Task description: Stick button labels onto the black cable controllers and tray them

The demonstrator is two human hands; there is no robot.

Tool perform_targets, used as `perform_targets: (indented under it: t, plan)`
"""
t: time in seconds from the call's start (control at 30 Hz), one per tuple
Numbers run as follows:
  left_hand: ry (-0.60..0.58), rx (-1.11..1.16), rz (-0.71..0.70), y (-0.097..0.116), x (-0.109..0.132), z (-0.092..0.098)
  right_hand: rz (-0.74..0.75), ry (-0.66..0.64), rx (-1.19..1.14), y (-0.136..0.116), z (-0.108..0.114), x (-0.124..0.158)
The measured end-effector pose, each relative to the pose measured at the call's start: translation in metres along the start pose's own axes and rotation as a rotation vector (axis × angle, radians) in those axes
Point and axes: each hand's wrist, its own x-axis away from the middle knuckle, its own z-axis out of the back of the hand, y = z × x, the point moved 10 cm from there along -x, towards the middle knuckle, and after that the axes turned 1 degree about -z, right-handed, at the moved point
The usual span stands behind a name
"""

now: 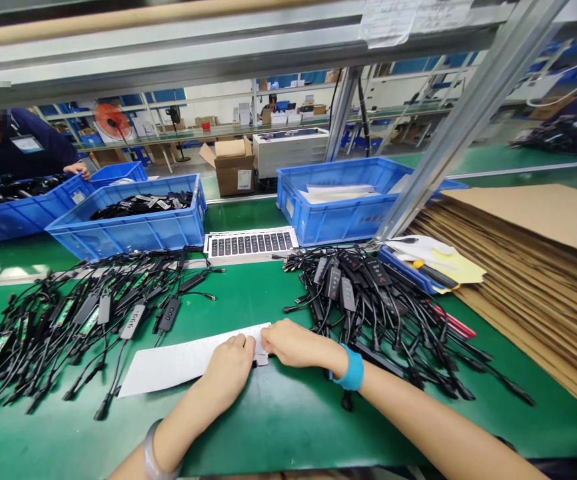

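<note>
My left hand (228, 365) rests on the right end of a long white paper sheet (178, 360) lying on the green bench mat (278, 427), its fingers curled over the sheet. My right hand (293, 343) meets it from the right, fingertips pinched at the sheet's end beside a small grey tab (262, 360). Black cables with inline controllers lie in a loose pile (93, 320) to my left and another pile (368, 307) to my right, both close to my hands. A blue wristband (352, 368) circles my right wrist.
A sheet of dark labels (251, 244) lies beyond my hands. Blue crates (128, 220) (338, 200) stand further back, and flat cardboard sheets (528, 267) are stacked at right. A co-worker's hand (76, 170) rests on a crate at far left. Metal rack uprights (468, 120) cross the view.
</note>
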Motion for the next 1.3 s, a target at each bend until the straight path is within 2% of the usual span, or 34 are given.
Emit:
perform_targets:
  t: [0.23,0.57,0.7,0.87,1.0,1.1,1.2,1.3]
  plan:
    - [0.009,0.02,0.004,-0.002,-0.002,0.002,0.115,-0.008,-0.129,0.006,0.001,0.004]
    - [-0.022,0.047,-0.001,-0.005,-0.011,-0.005,0.134,0.06,-0.245,0.012,0.01,0.01]
    - [-0.009,0.087,-0.001,-0.008,-0.011,-0.006,0.074,0.062,-0.241,0.02,0.005,0.005]
    - [0.044,0.181,-0.018,-0.007,-0.011,-0.002,-0.032,0.154,-0.207,0.023,0.002,0.0]
    - [0.102,0.313,-0.013,-0.01,-0.008,0.005,-0.025,0.197,-0.261,0.023,0.005,0.005]
    - [0.168,0.432,-0.005,-0.014,-0.004,0.014,0.012,0.281,-0.381,0.023,0.018,0.016]
    - [0.249,0.562,-0.005,-0.019,0.003,0.033,0.084,0.485,-0.516,0.02,0.046,0.031]
    - [0.28,0.925,-0.028,-0.022,0.01,0.057,0.118,0.61,-0.571,0.015,0.072,0.04]
